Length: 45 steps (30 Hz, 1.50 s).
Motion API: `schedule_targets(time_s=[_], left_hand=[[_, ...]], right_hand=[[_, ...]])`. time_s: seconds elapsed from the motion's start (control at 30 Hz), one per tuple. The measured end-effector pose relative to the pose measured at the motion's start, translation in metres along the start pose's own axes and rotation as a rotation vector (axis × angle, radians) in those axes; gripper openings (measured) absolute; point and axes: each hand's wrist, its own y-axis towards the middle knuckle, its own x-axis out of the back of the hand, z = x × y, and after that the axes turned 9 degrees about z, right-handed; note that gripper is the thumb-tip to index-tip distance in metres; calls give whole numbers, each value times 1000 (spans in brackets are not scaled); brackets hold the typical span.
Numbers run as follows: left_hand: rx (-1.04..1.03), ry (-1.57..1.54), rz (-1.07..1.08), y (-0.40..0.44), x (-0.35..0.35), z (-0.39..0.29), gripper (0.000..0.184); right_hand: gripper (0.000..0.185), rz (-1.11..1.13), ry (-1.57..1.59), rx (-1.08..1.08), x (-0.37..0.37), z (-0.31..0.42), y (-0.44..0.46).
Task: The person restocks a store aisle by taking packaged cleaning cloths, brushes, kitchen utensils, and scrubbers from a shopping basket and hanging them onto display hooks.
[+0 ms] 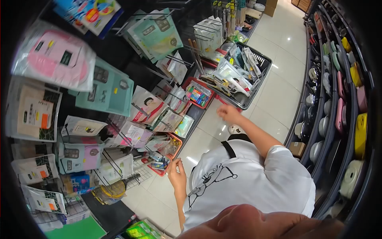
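Observation:
My left hand [176, 171] hangs beside the lower display shelf, fingers slightly bent and apart, with nothing seen in it. Nearest to it is a red basket [172, 148] of small packaged goods at the shelf edge. My right hand [230, 114] is over the aisle floor, its fingers loosely bent and apart, holding nothing I can see. Just beyond it stands a black shopping basket [262, 59] filled with packaged utensils. Another red tray [203, 104] with colourful small packs sits on the shelf between the hands.
At left, hooks carry packaged goods, among them a pink-printed pack [59, 55] and mint-green packs [105, 89]. On the right, a long rack [314, 119] holds pans and pots. A tiled floor [278, 89] runs between them. A cardboard box [270, 7] stands at the far end.

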Motion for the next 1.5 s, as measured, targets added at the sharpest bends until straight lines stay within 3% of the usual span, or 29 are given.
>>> schedule_targets(time_s=[0.17,0.3,0.4,0.43,0.57,0.7,0.93,1.03,1.1,1.13,1.23,1.37,1.4,1.5], left_hand=[[97,13,-96,33,-48,-74,12],[60,53,-90,51,-93,-141,12],[88,108,-85,47,-119,-175,11],[126,128,-78,41,-125,-182,11],[243,166,-54,23,-138,-192,10],[352,240,-25,24,-141,-210,10],[340,337,53,42,-143,-226,9],[337,343,70,45,-146,-229,9],[331,340,71,46,-147,-231,9],[329,338,72,46,-150,-232,9],[283,355,104,46,-154,-231,10],[229,364,130,52,-155,-234,10],[228,368,128,53,-156,-235,10],[232,375,125,54,-156,-238,10]], right_hand=[[22,-232,104,-167,118,-89,59],[46,-376,107,-346,208,-131,95],[60,-560,-192,-263,277,-233,157],[66,-554,-217,-294,300,-189,145],[65,-616,-404,-402,352,-174,187],[51,-638,-494,-498,372,-182,221],[37,-650,-567,-575,376,-211,238],[44,-577,-558,-590,380,-215,238],[57,-665,-489,-495,380,-223,240],[72,-666,-483,-478,380,-222,240],[80,-615,-543,-364,378,-221,239],[67,-581,-652,-538,379,-218,241],[67,-580,-647,-536,378,-218,242],[43,-672,-665,-480,384,-215,236]])
